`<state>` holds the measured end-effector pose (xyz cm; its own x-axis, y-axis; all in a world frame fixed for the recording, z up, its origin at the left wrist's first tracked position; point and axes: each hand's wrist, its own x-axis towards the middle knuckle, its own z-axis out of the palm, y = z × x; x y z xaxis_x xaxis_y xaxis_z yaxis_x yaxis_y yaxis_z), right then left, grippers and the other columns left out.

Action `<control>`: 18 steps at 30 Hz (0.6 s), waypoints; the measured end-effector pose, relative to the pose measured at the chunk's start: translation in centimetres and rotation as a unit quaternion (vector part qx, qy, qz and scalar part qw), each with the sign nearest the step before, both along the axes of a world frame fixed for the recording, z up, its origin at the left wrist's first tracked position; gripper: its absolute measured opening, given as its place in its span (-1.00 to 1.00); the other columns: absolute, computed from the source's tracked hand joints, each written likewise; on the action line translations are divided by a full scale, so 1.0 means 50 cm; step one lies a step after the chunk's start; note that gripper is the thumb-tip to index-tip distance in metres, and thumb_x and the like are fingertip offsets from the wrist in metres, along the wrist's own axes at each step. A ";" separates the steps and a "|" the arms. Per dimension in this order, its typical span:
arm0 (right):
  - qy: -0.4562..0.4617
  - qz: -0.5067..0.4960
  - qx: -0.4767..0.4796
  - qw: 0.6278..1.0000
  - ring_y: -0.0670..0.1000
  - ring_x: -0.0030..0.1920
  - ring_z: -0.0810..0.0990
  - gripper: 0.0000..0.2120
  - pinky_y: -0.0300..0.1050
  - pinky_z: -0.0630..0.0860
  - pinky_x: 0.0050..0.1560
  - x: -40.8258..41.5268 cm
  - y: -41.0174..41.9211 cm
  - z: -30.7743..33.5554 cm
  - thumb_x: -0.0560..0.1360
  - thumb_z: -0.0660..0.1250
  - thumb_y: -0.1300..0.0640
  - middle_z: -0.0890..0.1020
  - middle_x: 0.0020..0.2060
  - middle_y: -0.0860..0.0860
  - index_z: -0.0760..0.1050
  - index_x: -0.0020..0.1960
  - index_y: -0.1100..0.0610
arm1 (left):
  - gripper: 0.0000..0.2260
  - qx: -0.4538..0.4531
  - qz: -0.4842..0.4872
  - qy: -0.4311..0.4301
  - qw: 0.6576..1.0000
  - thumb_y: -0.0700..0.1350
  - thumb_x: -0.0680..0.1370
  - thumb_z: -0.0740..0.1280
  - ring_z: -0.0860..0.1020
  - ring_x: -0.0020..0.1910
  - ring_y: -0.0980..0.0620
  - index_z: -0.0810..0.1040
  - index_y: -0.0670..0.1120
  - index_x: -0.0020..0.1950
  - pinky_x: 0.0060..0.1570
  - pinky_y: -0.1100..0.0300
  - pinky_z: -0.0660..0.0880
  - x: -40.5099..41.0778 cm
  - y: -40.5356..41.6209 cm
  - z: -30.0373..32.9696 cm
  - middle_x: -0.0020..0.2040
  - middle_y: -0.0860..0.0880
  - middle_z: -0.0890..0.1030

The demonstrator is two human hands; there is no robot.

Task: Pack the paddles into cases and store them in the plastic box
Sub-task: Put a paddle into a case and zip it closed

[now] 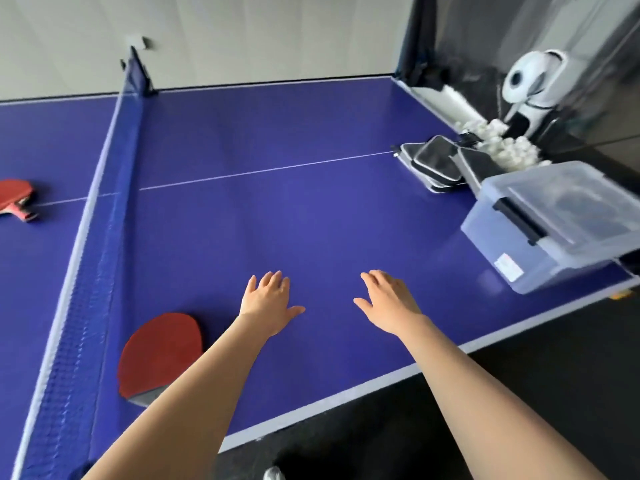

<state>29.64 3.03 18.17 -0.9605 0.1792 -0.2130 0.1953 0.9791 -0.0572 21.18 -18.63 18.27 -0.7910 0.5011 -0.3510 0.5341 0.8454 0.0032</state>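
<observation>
Head view: nothing packed yet. Your left hand [268, 301] and right hand [389, 299] lay flat, each grip empty. Paddle [159, 351] at 7 o'clock, another [15, 197] at 9; cases [438, 164] and shut plastic box [554, 220] at 2 o'clock.

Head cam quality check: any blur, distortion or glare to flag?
Head view: wide-angle bending curves the net and table edges; right side smeared, so the plastic box, cases and ball machine look soft; both hands, left and right, and the near paddle sharp; lighting even, faint sheen beside the box.
</observation>
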 end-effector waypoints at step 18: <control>0.059 -0.082 0.067 0.993 0.09 0.38 0.32 -0.44 -0.01 0.31 0.31 0.294 0.548 0.150 0.60 0.11 -0.11 0.35 0.39 0.10 0.15 0.47 0.18 | -0.31 0.092 -0.071 0.038 0.992 0.27 0.59 0.11 0.02 0.56 -0.02 0.05 -0.10 0.57 0.53 -0.02 -0.06 0.179 0.626 0.166 0.59 -0.05 0.06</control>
